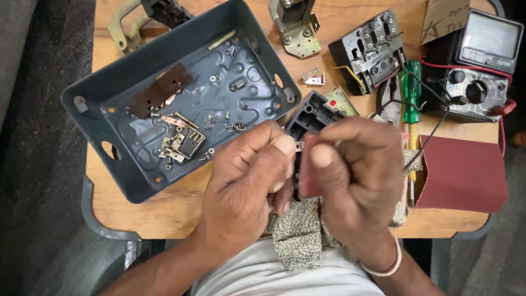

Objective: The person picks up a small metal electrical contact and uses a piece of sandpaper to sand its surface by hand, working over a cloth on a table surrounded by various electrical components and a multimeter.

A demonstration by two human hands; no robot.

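**Black plastic block, half hidden between two hands**

Black plastic block (311,114) mostly covered by both hands, only its upper corner showing just right of the grey metal box (137,186). Left hand (246,181) curled tight, thumb and forefinger pinching a small metal clip (299,146) at the block's edge. Right hand (353,175) closed on a folded reddish strip of sandpaper (308,172), pressed against the clip; hard to tell how much of the block rests in the palm. Patterned cloth (298,233) beneath, partly buried under the wrists.

Grey metal box open on the worktop (175,211), left of the block: inside, a brown insulating plate (160,90), a small contact assembly (183,143), loose screws and bits too small to name.

Right of the block, a green-handled screwdriver (412,90), a red sandpaper sheet (463,172) and an analogue meter (485,63), its far edge cut off. Above the block, a black switch part (372,49).
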